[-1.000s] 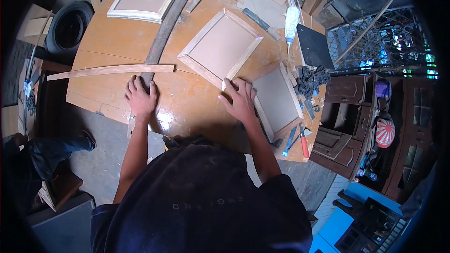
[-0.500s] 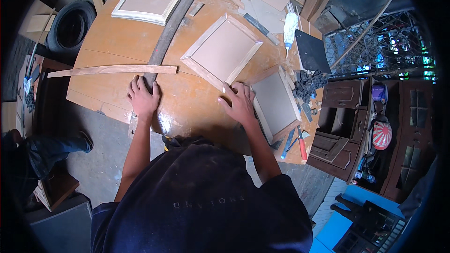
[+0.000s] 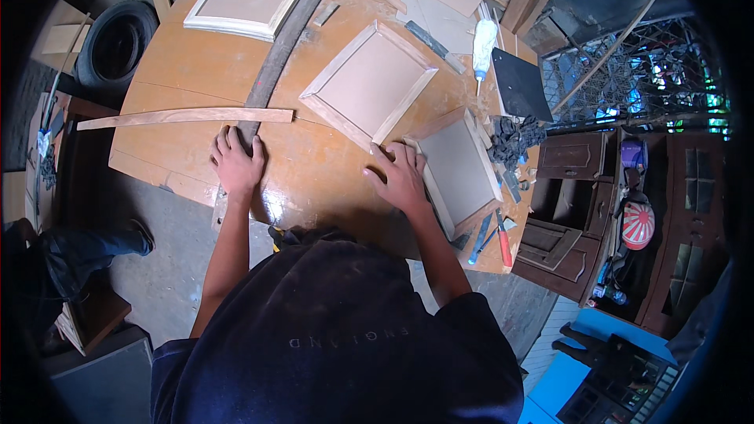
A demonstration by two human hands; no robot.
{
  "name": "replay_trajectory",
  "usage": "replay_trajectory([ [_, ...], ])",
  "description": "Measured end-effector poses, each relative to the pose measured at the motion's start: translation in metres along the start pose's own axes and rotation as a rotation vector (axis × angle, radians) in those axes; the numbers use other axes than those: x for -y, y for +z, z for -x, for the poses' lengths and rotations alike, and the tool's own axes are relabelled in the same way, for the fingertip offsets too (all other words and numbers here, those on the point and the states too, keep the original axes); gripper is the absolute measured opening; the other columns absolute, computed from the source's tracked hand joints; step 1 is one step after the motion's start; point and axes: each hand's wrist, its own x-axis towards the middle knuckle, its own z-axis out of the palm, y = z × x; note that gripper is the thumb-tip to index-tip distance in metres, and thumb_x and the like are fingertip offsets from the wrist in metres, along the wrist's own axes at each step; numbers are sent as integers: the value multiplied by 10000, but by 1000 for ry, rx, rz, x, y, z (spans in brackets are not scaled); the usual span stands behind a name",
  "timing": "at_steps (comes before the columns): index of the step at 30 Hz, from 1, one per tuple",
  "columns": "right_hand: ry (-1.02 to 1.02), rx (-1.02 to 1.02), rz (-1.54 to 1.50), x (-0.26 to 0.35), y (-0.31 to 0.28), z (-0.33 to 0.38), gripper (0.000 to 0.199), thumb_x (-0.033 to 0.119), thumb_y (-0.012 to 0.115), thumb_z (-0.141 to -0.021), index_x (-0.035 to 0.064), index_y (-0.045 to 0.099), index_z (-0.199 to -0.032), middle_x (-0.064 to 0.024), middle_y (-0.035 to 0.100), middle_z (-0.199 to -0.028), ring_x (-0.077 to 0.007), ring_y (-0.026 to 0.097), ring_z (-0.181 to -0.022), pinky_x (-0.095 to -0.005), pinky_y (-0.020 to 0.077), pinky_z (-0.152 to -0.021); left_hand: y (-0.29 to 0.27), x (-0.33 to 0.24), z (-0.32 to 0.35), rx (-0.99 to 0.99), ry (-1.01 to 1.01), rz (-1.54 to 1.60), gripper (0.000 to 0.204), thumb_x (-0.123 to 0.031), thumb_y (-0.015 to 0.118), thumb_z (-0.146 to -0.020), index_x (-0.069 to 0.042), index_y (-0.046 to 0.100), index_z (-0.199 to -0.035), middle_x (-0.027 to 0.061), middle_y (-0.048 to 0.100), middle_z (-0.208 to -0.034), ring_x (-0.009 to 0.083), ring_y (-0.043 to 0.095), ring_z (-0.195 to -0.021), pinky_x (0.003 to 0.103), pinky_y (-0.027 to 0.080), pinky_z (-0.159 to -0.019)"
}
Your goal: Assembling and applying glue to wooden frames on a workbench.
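My left hand [image 3: 237, 163] lies with its fingers apart at the near end of a long grey wooden bar [image 3: 276, 63], holding nothing. My right hand [image 3: 403, 178] rests open, fingertips by the near corner of a wood-framed panel [image 3: 369, 82] and beside a second framed panel [image 3: 462, 174] at its right. Whether those fingertips press on either frame, I cannot tell. Across the grey bar, just beyond my left hand, lies a thin reddish-brown wood strip [image 3: 188, 117].
Finished-looking frames [image 3: 247, 4] lie at the table's far left. To the right are a white glue bottle [image 3: 484, 49], a black board [image 3: 518, 85], a dark rag [image 3: 514, 141] and a red-handled tool [image 3: 503, 245]. A person's leg [image 3: 98, 255] shows at left, near a tyre [image 3: 115, 43].
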Motion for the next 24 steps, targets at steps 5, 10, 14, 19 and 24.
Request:
replay_trajectory([
  [5,-5,4,6,-2,2,4,528,428,697,-854,166,649,-1310,-85,503,-1168,-277,445,-1157,-497,309,-975,0,0,0,1,-1,-4,632,-489,569,-913,-74,505,-1385,131,468,-1471,339,378,-1386,553,293,-1108],
  [10,-3,15,3,-2,-2,4,507,416,697,-866,165,656,-1304,-90,507,-1169,-284,451,-1158,-485,310,-981,0,-1,0,8,-5,-10,633,-486,565,-914,-74,502,-1389,126,462,-1478,343,372,-1389,561,290,-1108],
  [14,-13,13,6,-2,-3,5,505,417,697,-866,168,657,-1302,-92,506,-1177,-285,450,-1166,-488,313,-976,2,1,0,6,-2,-13,637,-489,565,-914,-75,500,-1394,125,456,-1485,346,367,-1392,561,289,-1110],
  [19,-19,8,-2,-2,-5,9,480,398,704,-861,173,667,-1283,-90,516,-1179,-286,455,-1164,-488,318,-971,2,1,0,12,-11,-4,641,-489,564,-916,-72,497,-1397,133,446,-1494,349,359,-1397,561,281,-1118],
  [24,19,-65,-156,-5,-2,14,343,359,720,-845,140,684,-1107,-88,543,-1198,-297,477,-1161,-496,333,-964,2,1,1,21,-13,-4,644,-487,565,-916,-72,491,-1403,131,443,-1497,351,355,-1401,558,277,-1122],
])
